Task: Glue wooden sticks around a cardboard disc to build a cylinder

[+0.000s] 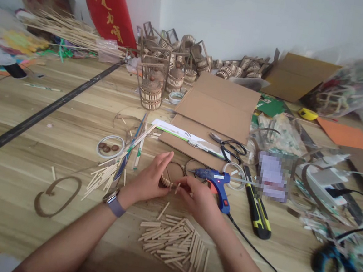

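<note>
My left hand [149, 177], with a watch [111, 197] on the wrist, grips a small brown ring lined with short wooden sticks [166, 181]. Its index finger points up and its thumb lies below the ring. Between the fingertips of my right hand [199, 198] is a single short wooden stick [177, 188], upright and close to the ring's edge. A heap of similar cut sticks [171, 242] lies just below both hands. Beside my right hand rests a blue glue gun [218, 178], its cord trailing to the right.
A utility knife [258, 208], black scissors [234, 149] and cardboard sheets [219, 103] lie beyond my right hand. Longer sticks [102, 177] and a curled brown strip [40, 201] lie to the left. Small stick-sided lanterns [151, 92] stand at the back. A power strip [318, 183] sits right.
</note>
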A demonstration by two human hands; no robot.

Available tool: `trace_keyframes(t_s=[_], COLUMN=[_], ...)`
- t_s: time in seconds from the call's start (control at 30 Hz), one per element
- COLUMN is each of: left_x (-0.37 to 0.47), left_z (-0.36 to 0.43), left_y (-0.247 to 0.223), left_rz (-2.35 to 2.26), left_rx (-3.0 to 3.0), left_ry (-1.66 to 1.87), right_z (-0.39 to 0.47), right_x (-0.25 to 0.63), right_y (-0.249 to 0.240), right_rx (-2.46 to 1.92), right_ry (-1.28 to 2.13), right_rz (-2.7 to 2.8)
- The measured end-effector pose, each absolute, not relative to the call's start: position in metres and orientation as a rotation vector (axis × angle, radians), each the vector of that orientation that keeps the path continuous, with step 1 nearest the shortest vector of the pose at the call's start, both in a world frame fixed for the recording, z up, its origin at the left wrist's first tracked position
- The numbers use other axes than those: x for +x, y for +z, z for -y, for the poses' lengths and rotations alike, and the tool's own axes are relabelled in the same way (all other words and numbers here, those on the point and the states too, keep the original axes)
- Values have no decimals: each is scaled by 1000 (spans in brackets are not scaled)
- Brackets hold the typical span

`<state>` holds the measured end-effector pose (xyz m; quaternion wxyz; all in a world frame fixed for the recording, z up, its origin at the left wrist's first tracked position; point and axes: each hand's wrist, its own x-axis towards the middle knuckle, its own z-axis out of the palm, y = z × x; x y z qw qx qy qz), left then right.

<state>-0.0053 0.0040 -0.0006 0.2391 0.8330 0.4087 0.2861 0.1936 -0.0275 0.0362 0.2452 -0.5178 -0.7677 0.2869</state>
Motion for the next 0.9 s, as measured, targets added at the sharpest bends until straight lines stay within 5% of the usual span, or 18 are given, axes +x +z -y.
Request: trace_keyframes(t_s=[0.9], left_x=[-5], left_z=[-3], left_y=[1], left_rz=[-1098], left_rx=[2286], left_ry=[804], right_z=[30], right_x=[182], right_y=[24], right_rx=[-1410], right_ry=[609], right_rz=[2215])
